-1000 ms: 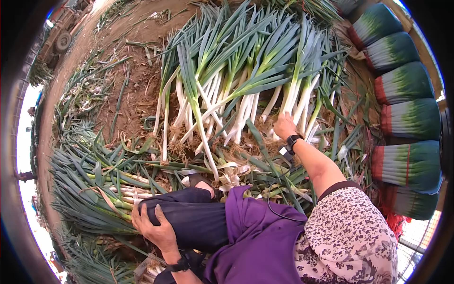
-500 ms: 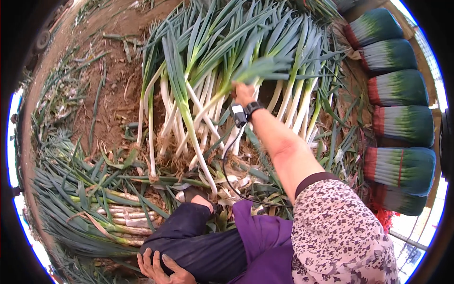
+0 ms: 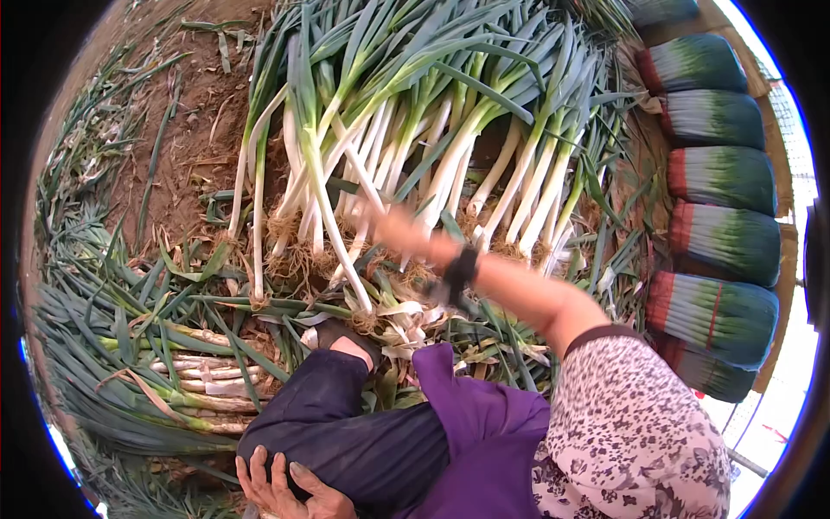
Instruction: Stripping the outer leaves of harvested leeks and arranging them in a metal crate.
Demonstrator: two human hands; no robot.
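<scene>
A heap of long green onions [image 3: 406, 130] with white stalks and muddy roots lies on the soil in front of me. My right hand [image 3: 393, 229], blurred by motion, reaches into the white stalks near the heap's middle; a black band sits on its wrist [image 3: 460, 270]. Whether its fingers close on a stalk is not visible. My left hand [image 3: 278, 486] rests flat on my dark trouser leg [image 3: 346, 432] at the bottom of the view, fingers apart, holding nothing.
Several tied bundles of green onions [image 3: 722, 242] are stacked along the right edge. Trimmed leaves and peeled stalks [image 3: 173, 381] lie in a pile at my left. Bare brown soil [image 3: 186, 147] shows at the upper left. A purple apron [image 3: 484, 441] covers my lap.
My right hand has swung left and down across the heap, from the stalks at the right to those near the middle. My left hand stays on my leg.
</scene>
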